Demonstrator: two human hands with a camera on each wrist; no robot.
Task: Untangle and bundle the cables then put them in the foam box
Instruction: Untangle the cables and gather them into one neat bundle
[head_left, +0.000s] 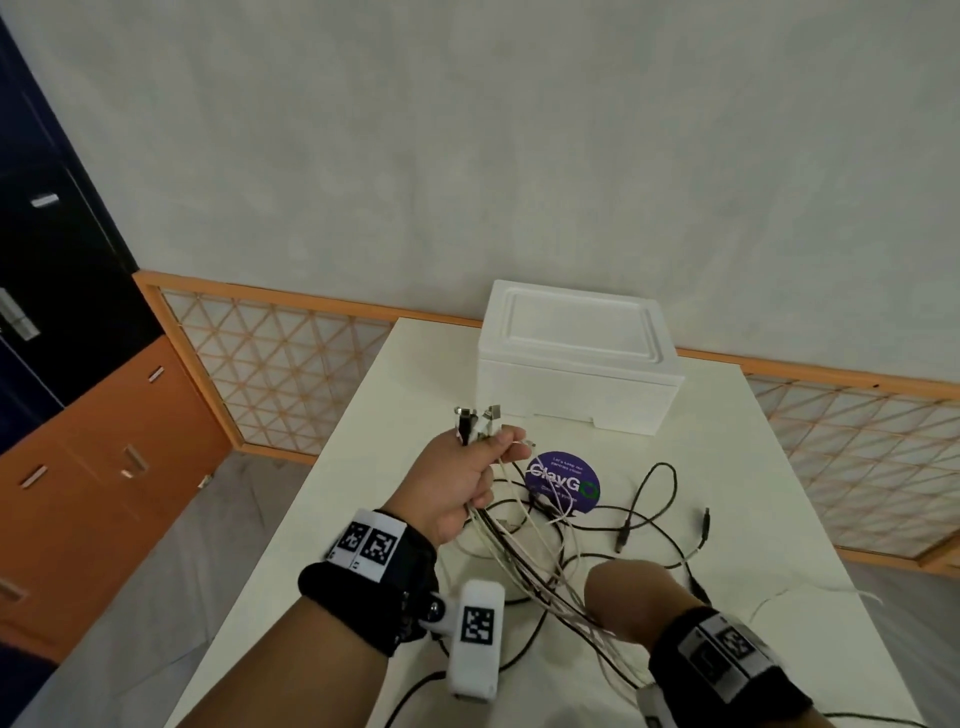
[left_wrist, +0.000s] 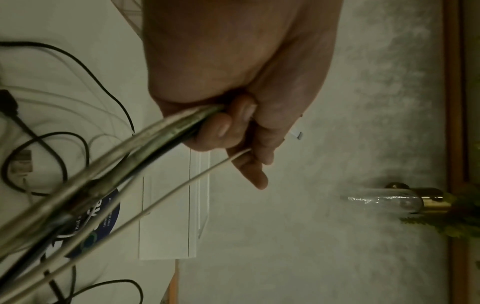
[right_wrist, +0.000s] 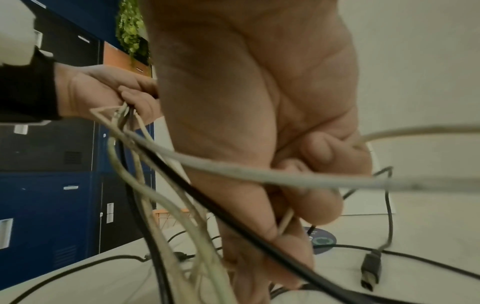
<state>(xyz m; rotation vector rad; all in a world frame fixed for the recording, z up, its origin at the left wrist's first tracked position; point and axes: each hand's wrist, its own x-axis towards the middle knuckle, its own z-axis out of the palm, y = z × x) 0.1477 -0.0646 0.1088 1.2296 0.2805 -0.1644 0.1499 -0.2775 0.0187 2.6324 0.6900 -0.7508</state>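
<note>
My left hand (head_left: 475, 480) is raised above the table and grips a bundle of white and black cables (head_left: 519, 551) near their plugs (head_left: 475, 418), which stick up out of the fist. In the left wrist view the left hand's fingers (left_wrist: 226, 127) curl round the cable bundle (left_wrist: 124, 152). Lower and nearer, my right hand (head_left: 631, 603) holds the same strands; its fingers (right_wrist: 319, 201) curl round a white cable (right_wrist: 259, 174), with a black cable (right_wrist: 233, 222) crossing in front. The white foam box (head_left: 576, 358), lid on, stands at the table's far side.
Loose black cables with plugs (head_left: 660, 514) sprawl over the white table (head_left: 779, 493) to the right. A round purple sticker (head_left: 563, 483) lies before the box. An orange lattice screen (head_left: 270, 364) and orange and dark cabinets (head_left: 78, 467) stand left of the table.
</note>
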